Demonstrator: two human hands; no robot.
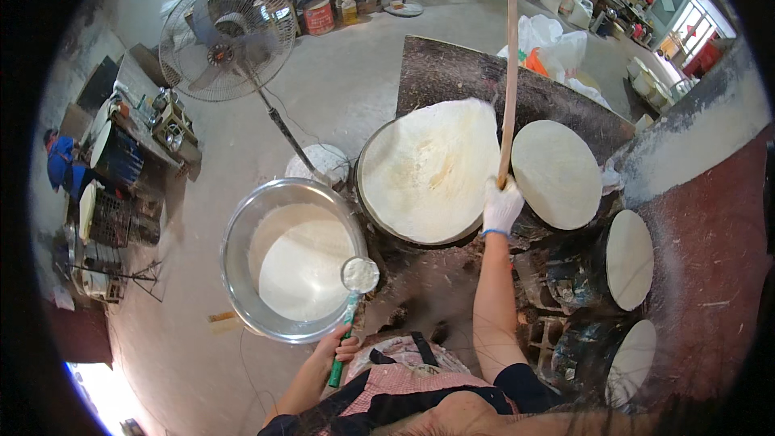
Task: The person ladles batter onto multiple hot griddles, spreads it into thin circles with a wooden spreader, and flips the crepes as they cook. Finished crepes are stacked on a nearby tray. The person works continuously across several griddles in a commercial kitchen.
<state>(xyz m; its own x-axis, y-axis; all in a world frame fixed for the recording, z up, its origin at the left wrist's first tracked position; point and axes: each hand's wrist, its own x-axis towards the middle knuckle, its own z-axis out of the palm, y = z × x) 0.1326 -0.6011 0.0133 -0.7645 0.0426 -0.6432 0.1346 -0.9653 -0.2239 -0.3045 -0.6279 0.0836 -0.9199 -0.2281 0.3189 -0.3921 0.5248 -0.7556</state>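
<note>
My left hand (342, 344), bare, grips the green handle of a ladle (359, 274) that holds pale batter. The ladle is over the right rim of a large metal bowl (233, 281) of creamy white liquid. My right hand (503, 204) wears a white glove and is closed round the lower end of a long flat wooden stick (510, 91), which points up and away. That hand is at the right edge of a wide round griddle covered by a thin pale sheet of batter (431, 175), slightly yellow in the middle. To the right of the stick lies a pale round disc (557, 174).
A pedestal fan (227, 42) stands beyond the bowl. A dark board (448, 72) slants behind the griddle. Two more pale-topped drums (630, 260) stand at the right, near a reddish surface (708, 266). A person in blue (60, 163) is at the far left.
</note>
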